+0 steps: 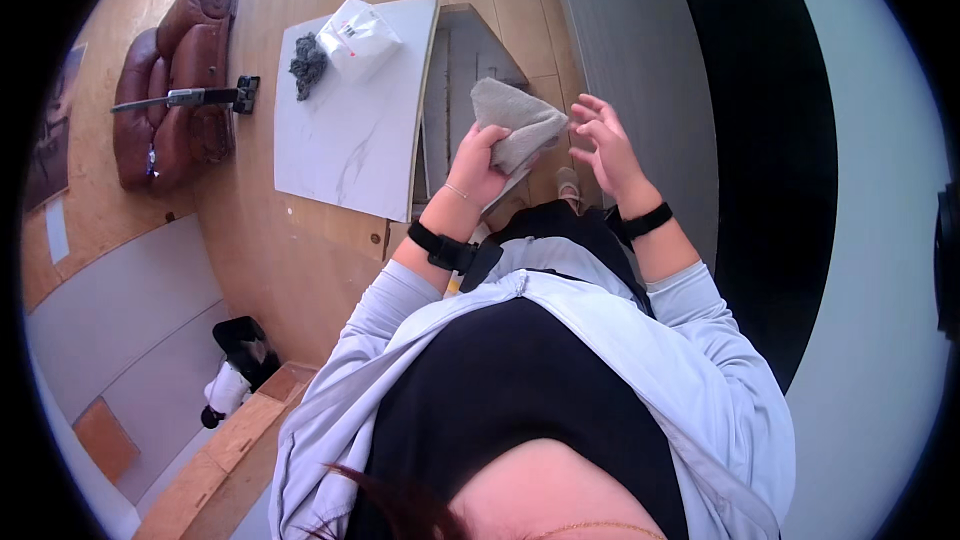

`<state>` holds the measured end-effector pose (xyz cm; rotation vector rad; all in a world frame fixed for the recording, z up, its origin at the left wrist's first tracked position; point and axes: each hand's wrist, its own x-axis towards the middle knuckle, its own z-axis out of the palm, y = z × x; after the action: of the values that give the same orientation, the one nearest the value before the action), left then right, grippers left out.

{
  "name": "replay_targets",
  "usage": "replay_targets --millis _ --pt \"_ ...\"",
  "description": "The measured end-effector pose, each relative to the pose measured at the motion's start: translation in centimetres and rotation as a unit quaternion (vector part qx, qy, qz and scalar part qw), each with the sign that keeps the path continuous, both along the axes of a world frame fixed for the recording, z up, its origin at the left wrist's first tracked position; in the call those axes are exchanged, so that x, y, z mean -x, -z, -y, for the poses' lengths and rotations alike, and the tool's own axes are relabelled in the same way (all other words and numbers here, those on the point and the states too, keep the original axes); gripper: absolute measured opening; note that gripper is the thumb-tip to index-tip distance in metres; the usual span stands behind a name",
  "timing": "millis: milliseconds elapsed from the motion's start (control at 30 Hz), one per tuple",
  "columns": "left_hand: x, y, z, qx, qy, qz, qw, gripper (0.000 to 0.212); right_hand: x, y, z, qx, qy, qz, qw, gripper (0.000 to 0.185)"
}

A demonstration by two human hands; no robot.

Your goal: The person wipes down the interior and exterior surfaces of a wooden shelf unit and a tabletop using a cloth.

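A folded light grey cloth [517, 120] is in my left hand [484, 157], the thumb lying on top of it. My right hand [606, 146] is raised just to the right of the cloth, fingers spread and bent, holding nothing. Both wrists wear black straps. Left of my hands stands a table with a white marble-look top [352, 142]. On that top lie a crumpled dark grey cloth [307, 66] and a white plastic bag [358, 37] with some print on it.
A grey panel [476, 52] adjoins the table's right side. Further left is a brown leather sofa [172, 82], with a device on a pole [202, 96] in front. A long grey surface [645, 75] runs along my right. A wooden ledge [225, 450] is at lower left.
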<state>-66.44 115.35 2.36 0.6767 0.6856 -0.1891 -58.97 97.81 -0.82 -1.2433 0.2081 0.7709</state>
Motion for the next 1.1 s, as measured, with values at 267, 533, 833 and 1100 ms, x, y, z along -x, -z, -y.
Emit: replay_targets --millis 267,533,833,1100 --pt "0.7 1.0 0.5 -0.156 0.11 -0.115 0.975 0.04 1.5 6.0 -1.8 -0.378 -0.166 -0.326 0.85 0.042" --pt "12.3 -3.3 -4.2 -0.537 0.049 -0.17 0.825 0.019 -4.8 9.4 -11.0 -0.046 0.011 0.179 0.983 0.041" --pt "23.0 0.2 -9.1 -0.428 -0.352 -0.4 0.73 0.054 -5.7 13.6 -25.2 0.274 -0.1 0.685 0.668 0.035" --pt "23.1 5.1 -16.7 -0.102 -0.402 -0.314 0.854 0.071 1.8 13.9 -24.8 0.14 -0.484 0.697 0.51 0.029"
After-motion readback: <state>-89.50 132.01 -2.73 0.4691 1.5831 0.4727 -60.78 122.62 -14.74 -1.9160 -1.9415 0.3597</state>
